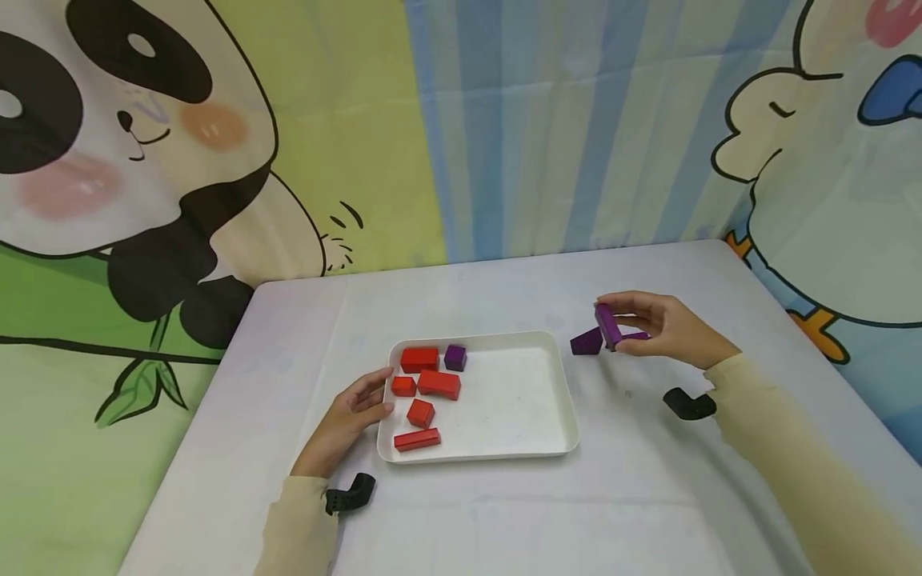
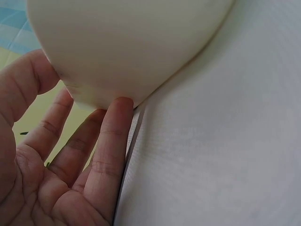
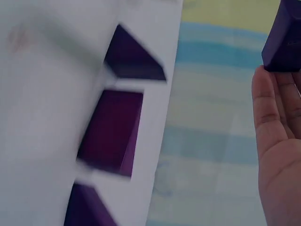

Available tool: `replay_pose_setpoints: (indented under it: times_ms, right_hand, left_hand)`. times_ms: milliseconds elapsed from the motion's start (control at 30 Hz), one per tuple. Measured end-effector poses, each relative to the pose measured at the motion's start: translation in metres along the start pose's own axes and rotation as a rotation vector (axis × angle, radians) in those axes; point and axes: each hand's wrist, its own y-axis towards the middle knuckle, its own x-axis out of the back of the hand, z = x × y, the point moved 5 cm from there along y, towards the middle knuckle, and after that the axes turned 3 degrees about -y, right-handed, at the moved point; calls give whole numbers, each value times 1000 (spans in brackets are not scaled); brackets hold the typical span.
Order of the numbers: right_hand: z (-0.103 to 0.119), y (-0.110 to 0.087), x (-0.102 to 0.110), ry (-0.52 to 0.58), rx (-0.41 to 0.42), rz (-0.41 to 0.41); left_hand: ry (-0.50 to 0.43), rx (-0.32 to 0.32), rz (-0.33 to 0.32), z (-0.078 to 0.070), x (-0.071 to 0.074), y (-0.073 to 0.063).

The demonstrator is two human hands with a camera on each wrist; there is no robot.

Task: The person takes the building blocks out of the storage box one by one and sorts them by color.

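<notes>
My left hand (image 1: pixel 354 408) touches the left side of a white tray (image 1: pixel 504 458) with thumb and fingertips. In the left wrist view its fingers (image 2: pixel 110 141) lie fairly straight, tips against the tray's outer wall (image 2: pixel 131 52). To the right of the tray, my right hand (image 1: pixel 659 328) pinches a purple block (image 1: pixel 608 326) above the table. The right wrist view shows this held block (image 3: pixel 284 42) at the fingertips. Several purple blocks rest on the table near this hand, among them a wedge-shaped one (image 1: pixel 587 342), a broad one (image 3: pixel 112 132) and one cut off by the frame's edge (image 3: pixel 87 207).
Inside the tray, several red blocks (image 1: pixel 439 384) are grouped on the left, with a small purple block (image 1: pixel 455 358) beside the top red one. A white cloth covers the table (image 1: pixel 461 528). Behind it hangs a cartoon-printed backdrop (image 1: pixel 504 144). Black bands (image 1: pixel 350 494) sit at both wrists.
</notes>
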Motion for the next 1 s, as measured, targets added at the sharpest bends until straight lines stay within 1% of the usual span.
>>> replay_pose_setpoints:
  times_ms: [133,267,433,567,667,767,833,933,1000]
  right_hand:
    - [-12,-18,24,-26,-22,-62]
    - [-26,-33,48,-86,-90,-118]
    - [-41,-49,76,-132,-168,-149]
    - [-53,-58,93,-128,-216,-150]
    - [-64,-63,102,-131,-292,-144]
    - [-78,-67,109,-191,-388,-128]
    - [-87,-68,112,-230,-430,-111]
    - [-99,-70,114,-278,-449,-90]
    - [-106,-72,114,-289,-458,-82]
  left_hand:
    - [0,7,-3,2,3,-2]
    - [-11,15,-5,4,5,-5]
    - [-13,17,3,4,6,-6]
    - [-13,25,-3,4,7,-5]
    - [-6,26,-2,4,7,-5]
    - [-4,22,4,3,6,-4]
    - [-8,21,6,2,5,-3]
    - [-7,25,8,3,3,-1]
    - [-9,27,7,3,2,1]
